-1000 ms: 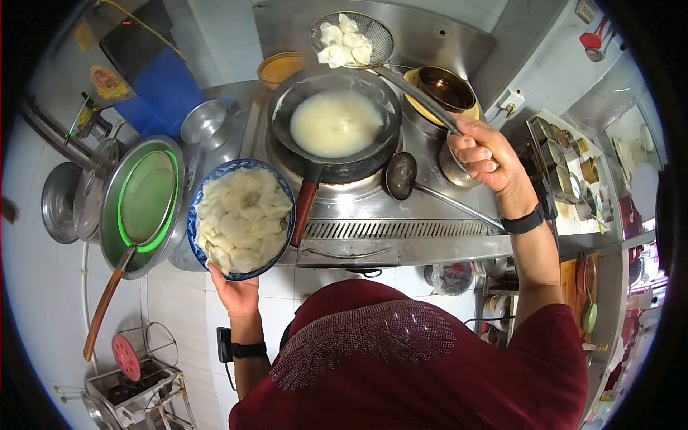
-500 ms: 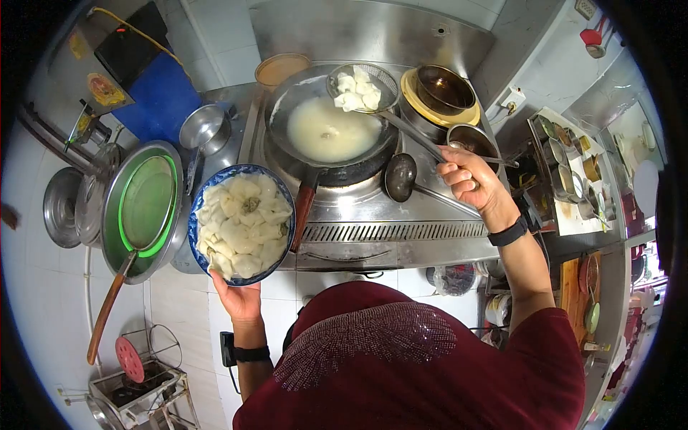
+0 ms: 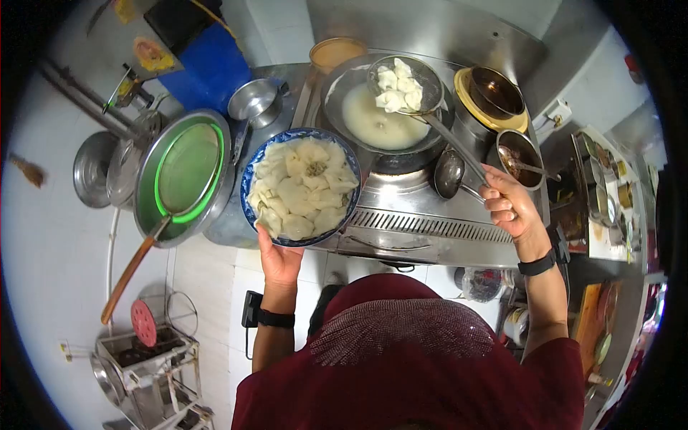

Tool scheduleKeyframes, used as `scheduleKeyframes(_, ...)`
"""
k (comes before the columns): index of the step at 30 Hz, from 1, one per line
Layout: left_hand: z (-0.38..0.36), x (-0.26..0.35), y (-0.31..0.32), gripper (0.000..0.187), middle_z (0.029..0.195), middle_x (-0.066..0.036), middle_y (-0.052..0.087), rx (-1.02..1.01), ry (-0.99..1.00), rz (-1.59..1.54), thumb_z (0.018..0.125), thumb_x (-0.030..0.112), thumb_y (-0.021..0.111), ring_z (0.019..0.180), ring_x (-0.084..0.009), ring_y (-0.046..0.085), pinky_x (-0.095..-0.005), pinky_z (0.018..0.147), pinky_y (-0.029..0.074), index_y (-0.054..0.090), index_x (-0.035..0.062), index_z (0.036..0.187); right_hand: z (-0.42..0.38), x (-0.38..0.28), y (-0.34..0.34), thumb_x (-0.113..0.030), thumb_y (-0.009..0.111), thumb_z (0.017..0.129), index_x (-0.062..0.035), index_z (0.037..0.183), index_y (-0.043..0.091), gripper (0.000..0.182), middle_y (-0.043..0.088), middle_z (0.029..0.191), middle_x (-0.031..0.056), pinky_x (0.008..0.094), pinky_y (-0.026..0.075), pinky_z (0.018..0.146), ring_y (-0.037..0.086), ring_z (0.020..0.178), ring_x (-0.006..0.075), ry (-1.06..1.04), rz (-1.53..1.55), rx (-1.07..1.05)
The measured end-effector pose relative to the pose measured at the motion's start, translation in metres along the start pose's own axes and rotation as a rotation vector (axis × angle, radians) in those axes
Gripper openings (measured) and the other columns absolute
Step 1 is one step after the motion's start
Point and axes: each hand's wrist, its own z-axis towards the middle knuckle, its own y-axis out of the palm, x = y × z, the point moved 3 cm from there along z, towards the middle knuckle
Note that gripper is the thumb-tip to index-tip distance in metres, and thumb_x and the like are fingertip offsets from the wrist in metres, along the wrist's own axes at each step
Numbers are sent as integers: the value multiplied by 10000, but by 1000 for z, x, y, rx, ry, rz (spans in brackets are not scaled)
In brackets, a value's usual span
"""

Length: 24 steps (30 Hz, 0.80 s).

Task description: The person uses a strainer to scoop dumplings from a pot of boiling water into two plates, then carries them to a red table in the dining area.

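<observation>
My left hand (image 3: 279, 261) holds the bowl (image 3: 246, 188) of dumplings (image 3: 290, 195), now nearer the pan (image 3: 338, 89). Farther right, my right hand (image 3: 510, 204) grips the strainer (image 3: 430, 80); it has come from beyond the pan's far rim to above its far right, bringing its load closer to the bowl.

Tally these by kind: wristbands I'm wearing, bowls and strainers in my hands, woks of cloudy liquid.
Wristbands: 2
Bowl in left hand: 1
Strainer in right hand: 1
Wok of cloudy liquid: 1
Total: 5
</observation>
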Motion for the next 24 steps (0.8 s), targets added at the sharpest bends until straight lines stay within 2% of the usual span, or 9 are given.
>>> scheduleKeyframes(4, 10, 11, 1, 539, 1345, -77, 276, -164, -125, -26, 861, 405, 388, 1224, -264, 277, -464, 999, 223, 259, 126, 1304, 4, 20, 4, -86, 459, 845, -96, 1106, 374, 275, 376, 639, 3, 124, 195, 263, 290, 394, 3, 57, 115, 52)
scheduleKeyframes(5, 11, 15, 0, 532, 1347, -76, 272, -141, -135, 12, 869, 402, 369, 1224, -261, 277, -459, 1002, 221, 248, 127, 1308, 1, 24, 10, -79, 458, 842, -96, 1096, 378, 266, 381, 642, 7, 126, 200, 265, 295, 397, 5, 79, 143, 58)
scheduleKeyframes(13, 26, 38, -7, 552, 1341, -75, 277, -217, -212, 62, 867, 417, 375, 1219, -260, 285, -432, 994, 259, 226, 127, 1313, -11, 54, 34, -71, 427, 852, -102, 1153, 325, 319, 371, 630, 4, 125, 209, 273, 298, 399, 6, -21, 141, 55)
scheduleKeyframes(14, 26, 39, -5, 562, 1339, -66, 283, -251, -222, 77, 862, 429, 379, 1218, -258, 287, -429, 991, 266, 228, 130, 1313, -8, 56, 38, -71, 435, 848, -109, 1090, 354, 258, 372, 627, 2, 126, 212, 277, 299, 402, 7, -17, 145, 45)
scheduleKeyframes(15, 24, 38, -4, 562, 1339, -66, 283, -261, -242, 84, 862, 429, 379, 1218, -258, 287, -429, 991, 266, 228, 130, 1313, -5, 60, 36, -71, 435, 848, -109, 1090, 354, 258, 372, 627, 2, 126, 212, 277, 299, 402, 7, -29, 160, 58)
scheduleKeyframes(18, 24, 43, -5, 584, 1335, -60, 290, -212, -292, 73, 853, 448, 385, 1213, -256, 295, -429, 986, 275, 221, 132, 1315, 15, 68, 49, -73, 451, 841, -128, 915, 366, 125, 380, 631, 3, 128, 223, 282, 308, 408, 10, 4, 173, 53)
scheduleKeyframes(24, 10, 44, -7, 632, 1349, -55, 255, -293, -364, 116, 834, 504, 373, 1219, -250, 281, -432, 987, 271, 204, 136, 1320, 75, 79, 64, -73, 452, 836, -107, 851, 365, 94, 395, 637, 11, 127, 231, 286, 329, 409, 14, 13, 230, -4)
